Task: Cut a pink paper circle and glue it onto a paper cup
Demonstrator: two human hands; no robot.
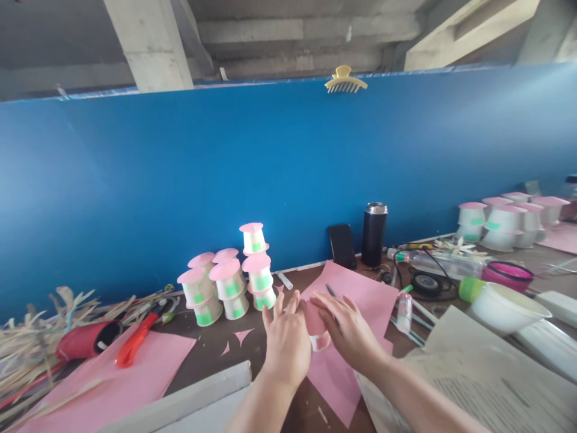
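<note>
My left hand (285, 338) and my right hand (349, 328) meet over a small paper cup (317, 328) wrapped in pink paper, which both hands hold between them above a pink paper sheet (360, 294). The fingers of both hands curl round the cup. A pile of finished white cups with pink tops and green patches (229, 282) stands just beyond my left hand, against the blue wall.
Orange scissors (135, 340) and a red cylinder (83, 340) lie on another pink sheet at the left, beside dry straw (31, 337). A black flask (374, 233), a phone (341, 245), a white bowl (505, 307), a pink bowl (507, 273) and more cups (505, 222) stand at the right.
</note>
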